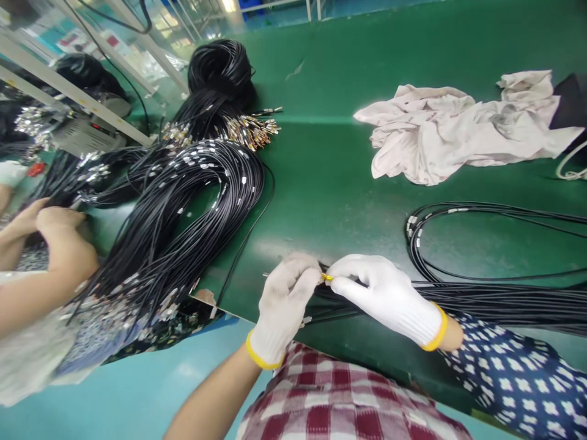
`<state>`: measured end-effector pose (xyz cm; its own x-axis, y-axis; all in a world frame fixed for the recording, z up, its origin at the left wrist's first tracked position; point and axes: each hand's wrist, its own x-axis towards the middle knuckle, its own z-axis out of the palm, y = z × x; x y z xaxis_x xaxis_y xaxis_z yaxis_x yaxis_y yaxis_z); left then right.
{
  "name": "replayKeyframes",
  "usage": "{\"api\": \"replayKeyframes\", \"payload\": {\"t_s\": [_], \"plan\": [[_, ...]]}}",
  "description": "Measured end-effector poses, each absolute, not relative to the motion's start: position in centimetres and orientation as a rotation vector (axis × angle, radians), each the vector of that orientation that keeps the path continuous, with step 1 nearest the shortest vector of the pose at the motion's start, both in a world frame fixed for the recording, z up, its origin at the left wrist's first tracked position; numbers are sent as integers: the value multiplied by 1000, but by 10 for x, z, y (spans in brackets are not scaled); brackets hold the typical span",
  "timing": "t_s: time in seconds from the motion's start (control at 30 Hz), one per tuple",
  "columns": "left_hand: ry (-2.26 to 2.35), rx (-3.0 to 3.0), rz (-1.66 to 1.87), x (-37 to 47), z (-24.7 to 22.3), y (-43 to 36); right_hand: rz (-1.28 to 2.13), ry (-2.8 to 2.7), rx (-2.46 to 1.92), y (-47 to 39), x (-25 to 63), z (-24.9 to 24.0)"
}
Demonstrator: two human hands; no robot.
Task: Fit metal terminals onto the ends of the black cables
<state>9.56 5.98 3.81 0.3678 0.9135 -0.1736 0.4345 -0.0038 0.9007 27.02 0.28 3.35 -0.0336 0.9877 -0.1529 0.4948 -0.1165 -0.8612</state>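
Observation:
My left hand (287, 296), in a white knit glove with a yellow cuff, is closed with its thumb and fingers pinched together. Opposite it, my gloved right hand (387, 296) is pinched too. Between the fingertips a small yellow piece (326, 277) shows, gripped from both sides; its ends are hidden by the gloves. A thin metallic tip (266, 275) sticks out left of my left hand. Beneath and behind my right hand runs a bundle of black cables (499, 302), with some connector ends (306, 320) showing below my left hand.
Looped black cables (415, 235) with white labels lie at right. Crumpled pale cloth (440, 134) lies farther back on the green table (321, 183). A large cable bundle (243, 177) and a coil (220, 67) are at left, beside a co-worker's hands (59, 226) and a metal frame (87, 104).

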Motion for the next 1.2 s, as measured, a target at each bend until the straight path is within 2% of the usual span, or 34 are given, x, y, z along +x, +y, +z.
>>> {"api": "replayKeyframes", "payload": {"t_s": [0.13, 0.3, 0.53, 0.77, 0.93, 1.2], "plan": [[1174, 1653, 678, 95, 32, 57, 979, -1630, -1652, -1, 271, 31], [950, 1869, 865, 87, 21, 56, 554, -1818, -1543, -5, 270, 27], [668, 2279, 1003, 73, 14, 58, 212, -1868, -1493, -13, 273, 25], [1028, 1934, 815, 81, 32, 39, 278, -1839, -1437, -13, 268, 21], [1239, 1615, 593, 90, 49, 31, 195, -1789, -1328, -9, 267, 23], [1309, 1301, 498, 98, 46, 25, 192, -1770, -1440, -6, 258, 12]]}}
